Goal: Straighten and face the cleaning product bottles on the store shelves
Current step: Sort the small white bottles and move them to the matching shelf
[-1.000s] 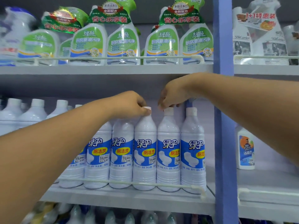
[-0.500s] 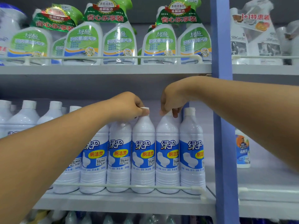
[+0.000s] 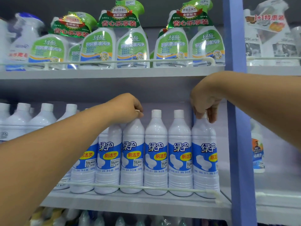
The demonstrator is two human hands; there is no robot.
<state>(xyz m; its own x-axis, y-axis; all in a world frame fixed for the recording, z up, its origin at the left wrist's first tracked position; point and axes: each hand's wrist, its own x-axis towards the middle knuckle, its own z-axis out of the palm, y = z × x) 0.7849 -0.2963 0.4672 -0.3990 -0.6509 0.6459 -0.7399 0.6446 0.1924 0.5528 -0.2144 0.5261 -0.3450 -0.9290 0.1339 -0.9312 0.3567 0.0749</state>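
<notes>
On the middle shelf [image 3: 130, 207], white toilet-cleaner bottles [image 3: 156, 154] stand along the front rail [image 3: 146, 187]. The left hand [image 3: 125, 108] is clamped on the third visible bottle's cap [image 3: 137, 110]; the right hand [image 3: 206, 101] pinches the cap of the end bottle [image 3: 204, 154] at the shelf's right edge.

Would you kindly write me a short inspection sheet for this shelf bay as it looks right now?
Surface: middle shelf with a white front rail; bare patch at its right end.
Job's things: front row of white toilet cleaner bottles, upright, blue labels facing out, packed side by side.
Clutter: nothing seen.
Hands: left hand pinches the cap of the third bottle from the left; right hand grips the neck of the rightmost bottle.
Cables: nothing seen.
Surroundings: green spray bottles on the upper shelf; blue upright post; more bottles right of it and below.
</notes>
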